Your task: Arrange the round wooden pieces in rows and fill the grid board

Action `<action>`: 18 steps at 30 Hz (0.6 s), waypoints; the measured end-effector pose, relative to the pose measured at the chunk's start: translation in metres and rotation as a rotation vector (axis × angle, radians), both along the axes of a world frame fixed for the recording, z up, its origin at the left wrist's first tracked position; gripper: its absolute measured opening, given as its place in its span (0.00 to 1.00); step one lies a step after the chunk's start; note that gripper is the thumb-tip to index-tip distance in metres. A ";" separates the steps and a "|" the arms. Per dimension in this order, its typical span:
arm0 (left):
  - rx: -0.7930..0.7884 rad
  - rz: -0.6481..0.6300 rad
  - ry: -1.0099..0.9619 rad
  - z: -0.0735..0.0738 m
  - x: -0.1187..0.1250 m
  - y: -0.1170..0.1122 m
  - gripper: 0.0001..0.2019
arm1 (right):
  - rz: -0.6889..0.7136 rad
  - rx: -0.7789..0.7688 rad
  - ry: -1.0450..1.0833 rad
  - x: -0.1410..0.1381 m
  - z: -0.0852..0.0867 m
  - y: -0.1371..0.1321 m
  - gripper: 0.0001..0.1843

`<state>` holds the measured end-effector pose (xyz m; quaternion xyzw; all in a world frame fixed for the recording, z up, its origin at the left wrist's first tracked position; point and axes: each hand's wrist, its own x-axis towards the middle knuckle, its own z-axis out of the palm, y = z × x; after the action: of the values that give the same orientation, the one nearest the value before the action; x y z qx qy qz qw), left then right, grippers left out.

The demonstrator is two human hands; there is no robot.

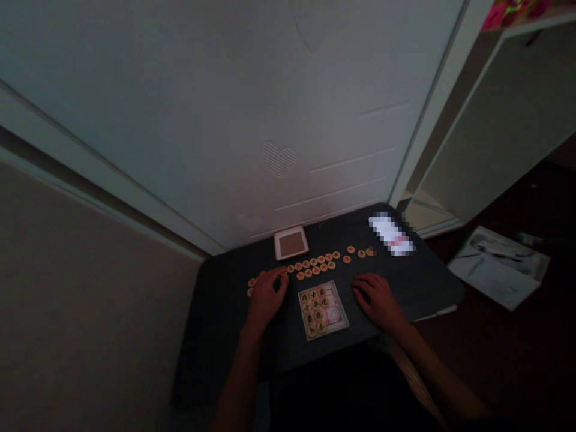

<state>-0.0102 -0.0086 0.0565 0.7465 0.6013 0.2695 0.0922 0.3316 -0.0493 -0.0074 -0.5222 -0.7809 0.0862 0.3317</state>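
Observation:
Over the left end of the rows of round xiangqi pieces (314,262), my left hand (266,295) is curled, thumb and forefinger closed at the end piece (284,272). Its other fingers partly cover more pieces (251,282) to the left. My right hand (377,298) lies on the table with its fingers stretched out, holding nothing. Between both hands is a shallow square box tray (339,324). Several black-marked pieces (315,304) lie flat in its left and middle part, and a red-and-white printed bottom shows on the right.
A second shallow box part (291,244), brown inside, lies at the back of the dark table (216,336) by the white panel (202,120). A lit, blurred phone-like object (390,234) is at the back right. A white box (499,267) stands on the floor.

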 end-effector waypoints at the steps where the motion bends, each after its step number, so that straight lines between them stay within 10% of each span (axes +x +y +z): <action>1: 0.007 -0.016 -0.010 0.001 0.004 0.000 0.13 | 0.001 -0.003 0.001 0.000 0.001 0.000 0.12; 18: -0.005 -0.512 0.000 0.022 0.143 0.062 0.12 | -0.252 0.051 0.101 0.005 -0.002 0.006 0.08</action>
<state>0.1325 0.0533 0.0782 0.8741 0.3935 0.2360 0.1592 0.3369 -0.0437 -0.0089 -0.6026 -0.6934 0.0501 0.3919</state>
